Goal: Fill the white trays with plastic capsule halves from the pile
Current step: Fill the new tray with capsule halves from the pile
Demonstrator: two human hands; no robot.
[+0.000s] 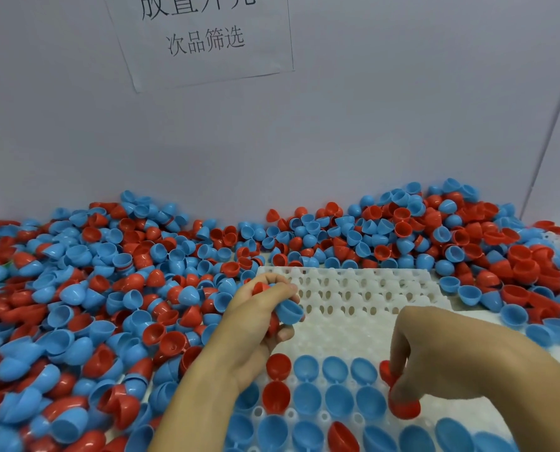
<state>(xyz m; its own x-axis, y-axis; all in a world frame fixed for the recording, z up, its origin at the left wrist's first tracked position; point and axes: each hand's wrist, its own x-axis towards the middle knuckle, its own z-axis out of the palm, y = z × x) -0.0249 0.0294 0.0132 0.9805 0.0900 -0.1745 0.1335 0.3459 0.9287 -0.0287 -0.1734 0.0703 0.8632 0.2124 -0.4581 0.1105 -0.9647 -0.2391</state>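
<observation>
Fingers of the right hand [435,363] pinch a red plastic capsule half [404,407] over the white pocketed tray [353,298]; the left hand [262,311] clutches several blue and red capsule halves [288,311].

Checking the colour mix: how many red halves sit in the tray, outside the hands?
3 red halves: one at the left of the farthest filled row, one directly nearer, one in the nearest row. The right hand may hide more.

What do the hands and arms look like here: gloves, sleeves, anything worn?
Both are bare. The left hand and right hand have no gloves, and no rings show. Both forearms are uncovered as far as the frame shows: no sleeves, watch or wristband in view. No markings or tape visible on either.
</observation>
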